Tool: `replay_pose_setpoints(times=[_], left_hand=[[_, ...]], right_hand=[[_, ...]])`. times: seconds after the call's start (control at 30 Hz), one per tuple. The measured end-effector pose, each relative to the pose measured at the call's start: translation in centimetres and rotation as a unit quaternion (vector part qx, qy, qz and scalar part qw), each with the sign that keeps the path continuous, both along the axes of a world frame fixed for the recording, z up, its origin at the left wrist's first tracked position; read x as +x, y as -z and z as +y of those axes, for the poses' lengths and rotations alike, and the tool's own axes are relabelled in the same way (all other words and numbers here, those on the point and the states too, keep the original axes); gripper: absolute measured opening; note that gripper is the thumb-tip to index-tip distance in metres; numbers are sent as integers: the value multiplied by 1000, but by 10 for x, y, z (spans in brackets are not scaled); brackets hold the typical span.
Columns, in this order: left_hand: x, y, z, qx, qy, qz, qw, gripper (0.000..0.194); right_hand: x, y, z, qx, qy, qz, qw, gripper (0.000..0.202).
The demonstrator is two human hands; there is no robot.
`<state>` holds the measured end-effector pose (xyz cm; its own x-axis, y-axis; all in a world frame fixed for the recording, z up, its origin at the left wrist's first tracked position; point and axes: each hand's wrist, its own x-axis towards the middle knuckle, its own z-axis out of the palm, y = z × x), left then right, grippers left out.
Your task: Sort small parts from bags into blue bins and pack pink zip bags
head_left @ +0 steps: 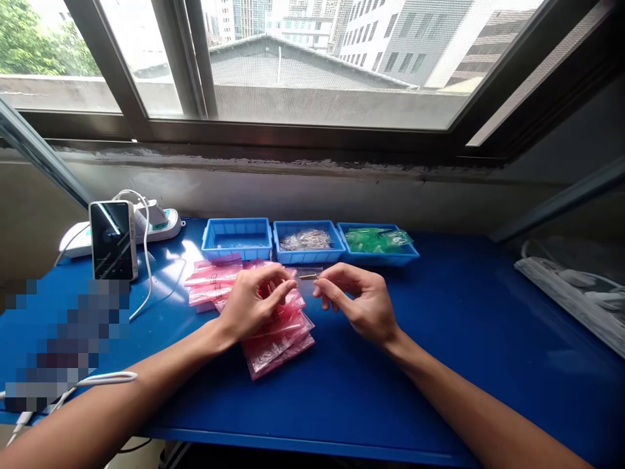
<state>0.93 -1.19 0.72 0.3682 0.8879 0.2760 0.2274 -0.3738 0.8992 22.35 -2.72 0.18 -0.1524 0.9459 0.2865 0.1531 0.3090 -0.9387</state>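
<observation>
My right hand point(361, 301) pinches a small, slim brass-coloured metal piece point(307, 277) between thumb and forefinger. Its other end points toward my left hand point(256, 298), whose thumb and forefinger are drawn together; whatever they may hold is too small to make out. A narrow strip of clear plastic point(312, 269) shows just behind the metal piece. Beneath and around my left hand lie several pink plastic bags point(278, 345), overlapping in a loose pile on the blue table.
Three blue trays line the back: the left tray point(237, 251) has a few thin bits, the middle one many small metal parts point(307, 240), the right one green plastic pieces point(371, 240). A phone point(114, 241) stands by a power strip point(168, 225). White cables point(147, 260) trail at left.
</observation>
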Motion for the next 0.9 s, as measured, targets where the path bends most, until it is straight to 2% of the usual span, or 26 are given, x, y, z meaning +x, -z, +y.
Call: replay_pose_setpoints(times=[0.27, 0.6, 0.9], left_hand=[[1, 2, 1, 10, 11, 1, 1000, 23], [1, 3, 0, -2, 4, -23, 1000, 21], [1, 2, 0, -5, -12, -31, 999, 23]], right_hand=[[3, -5, 1, 29, -5, -47, 998, 19], [4, -2, 0, 55, 35, -65, 996, 22], [3, 2, 2, -34, -25, -32, 999, 20]])
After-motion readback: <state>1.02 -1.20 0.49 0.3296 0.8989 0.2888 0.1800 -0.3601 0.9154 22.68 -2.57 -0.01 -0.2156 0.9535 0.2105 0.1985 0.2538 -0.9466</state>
